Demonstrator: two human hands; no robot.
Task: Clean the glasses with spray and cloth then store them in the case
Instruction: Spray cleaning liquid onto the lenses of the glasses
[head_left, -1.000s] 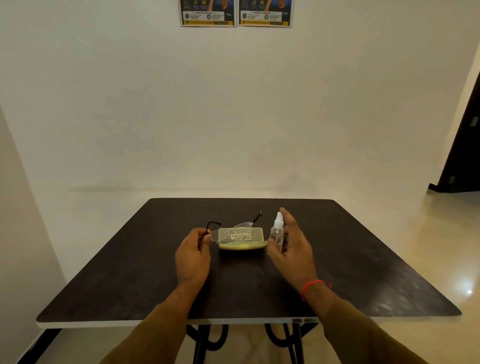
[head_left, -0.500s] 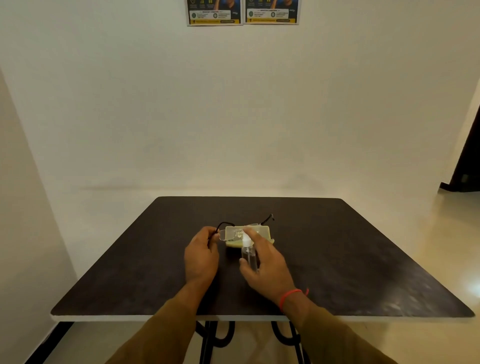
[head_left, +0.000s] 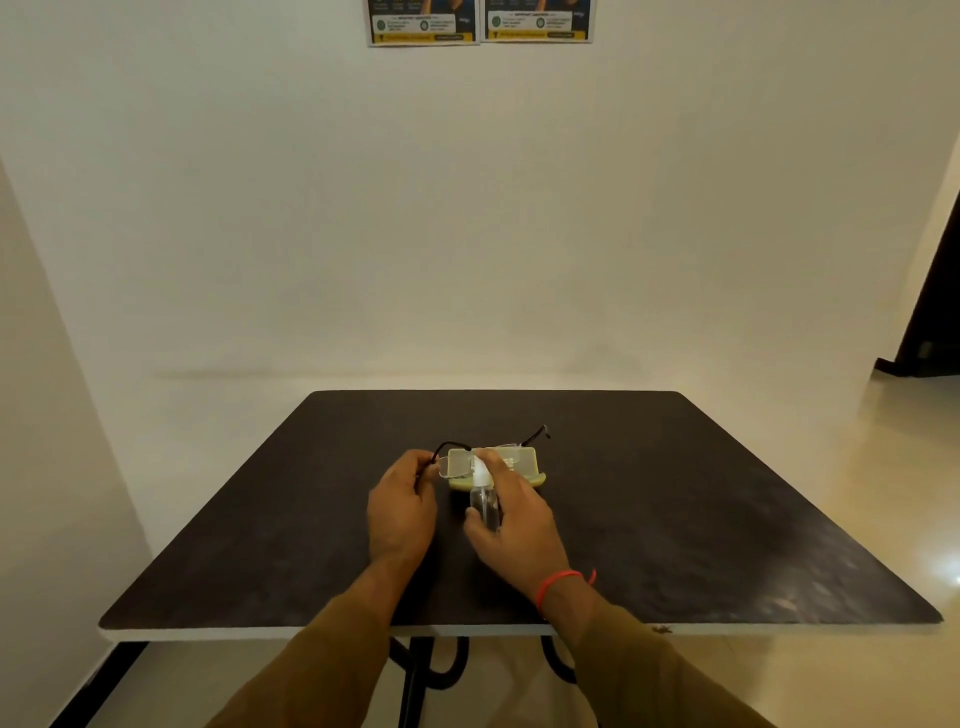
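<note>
1. The right hand (head_left: 514, 525) has its fingers wrapped round a small clear spray bottle (head_left: 484, 501), with the forefinger (head_left: 496, 463) laid over the white nozzle; the nozzle points away from the person, toward the lenses.
2. The left hand (head_left: 401, 506) has its fingertips pinched together on the black left temple of the glasses (head_left: 457, 462). They sit just above, or resting on, the case; which one cannot be told.
3. The case (head_left: 527, 467), yellow-green with a pale lid, lies on the table (head_left: 701, 519) near its middle, a little toward the far edge and directly behind the bottle. The other temple juts out past the case toward the far right corner.
4. No cloth can be made out; it may be hidden by the hands or the case.
5. Judged from this, the spraying step is in hand: bottle aimed, finger on the pump, lenses not yet wiped.
6. The next move calls for a short, firm press with the nozzle close to the lens, while the left hand keeps the frame steady and tilted toward the spray, so the mist lands on glass rather than on the case.
</note>
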